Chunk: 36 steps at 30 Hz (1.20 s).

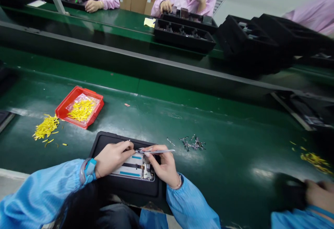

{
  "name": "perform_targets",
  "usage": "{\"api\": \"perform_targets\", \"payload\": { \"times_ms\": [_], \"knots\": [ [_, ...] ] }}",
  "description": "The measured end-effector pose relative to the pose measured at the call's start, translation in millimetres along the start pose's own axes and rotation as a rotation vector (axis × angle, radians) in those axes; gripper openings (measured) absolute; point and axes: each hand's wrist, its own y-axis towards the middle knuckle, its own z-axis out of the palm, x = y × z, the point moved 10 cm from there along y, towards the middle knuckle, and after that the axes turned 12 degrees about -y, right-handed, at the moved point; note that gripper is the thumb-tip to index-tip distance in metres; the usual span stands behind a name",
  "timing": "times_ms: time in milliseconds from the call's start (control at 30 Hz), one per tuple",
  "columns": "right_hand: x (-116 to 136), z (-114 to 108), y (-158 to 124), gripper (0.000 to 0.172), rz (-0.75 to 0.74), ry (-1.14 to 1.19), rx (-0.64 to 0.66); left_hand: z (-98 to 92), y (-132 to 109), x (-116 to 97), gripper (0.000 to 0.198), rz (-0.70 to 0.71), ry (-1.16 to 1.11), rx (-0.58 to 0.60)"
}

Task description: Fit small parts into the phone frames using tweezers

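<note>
An opened phone body [137,168] lies in a black holder tray [104,142] at the near edge of the green bench. My left hand [111,157] rests on the phone's upper left side, fingers curled and pressing down near its top edge. My right hand [163,164] pinches metal tweezers [156,151], which lie level across the phone's top with their tip pointing left toward my left fingertips. Whatever the tweezers' tip holds is too small to see. Both my sleeves are blue, and a blue strap circles my left wrist.
A red tray [62,109] holds yellow strips, with more yellow strips [46,127] loose beside it. Small metal parts [193,144] lie right of the phone. Black trays [182,34] sit across the conveyor, where people in pink work. Another person's hand [319,192] is at lower right.
</note>
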Motion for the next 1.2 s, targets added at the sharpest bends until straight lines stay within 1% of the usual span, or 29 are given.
{"api": "perform_targets", "payload": {
  "times_ms": [167, 267, 400, 533, 700, 767, 867, 900, 933, 1067, 1200],
  "knots": [
    [-1.2, 0.3, 0.0, 0.008, 0.027, 0.034, 0.004, 2.0, -1.1, 1.5, 0.029, -0.013, -0.01, 0.014],
    [-1.8, 1.1, 0.0, 0.008, 0.043, 0.045, 0.011, 2.3, -1.8, -0.1, 0.03, 0.004, -0.008, 0.014],
    [3.8, 2.3, -0.1, 0.008, -0.01, -0.021, 0.015, 1.0, -2.2, -3.8, 0.031, 0.038, -0.002, 0.0],
    [6.9, 5.9, 0.5, 0.009, -0.043, -0.05, 0.046, -1.8, -2.2, -5.6, 0.032, 0.056, 0.006, -0.025],
    [12.1, 9.9, 0.5, 0.012, -0.098, -0.044, 0.084, -1.9, -1.3, -8.3, 0.032, 0.075, 0.051, -0.012],
    [12.2, 6.5, -0.1, 0.013, -0.091, 0.0, 0.045, -2.3, -0.1, -8.7, 0.033, 0.068, 0.056, -0.005],
    [8.5, -4.5, -1.4, 0.013, -0.043, 0.083, -0.077, -2.0, 2.6, -10.2, 0.035, 0.066, 0.055, 0.013],
    [8.7, -6.0, -1.8, 0.013, -0.041, 0.085, -0.095, -1.9, 3.4, -10.9, 0.036, 0.068, 0.054, 0.018],
    [9.9, -5.7, -1.9, 0.012, -0.049, 0.071, -0.093, -2.3, 4.0, -11.4, 0.037, 0.069, 0.053, 0.018],
    [17.2, 2.2, -1.4, 0.01, -0.119, -0.018, -0.01, -3.5, 3.9, -10.8, 0.038, 0.064, 0.035, 0.009],
    [16.2, 6.1, -1.7, 0.013, -0.126, -0.029, 0.033, -4.5, 0.5, -6.2, 0.032, 0.035, -0.013, -0.01]
  ]
}}
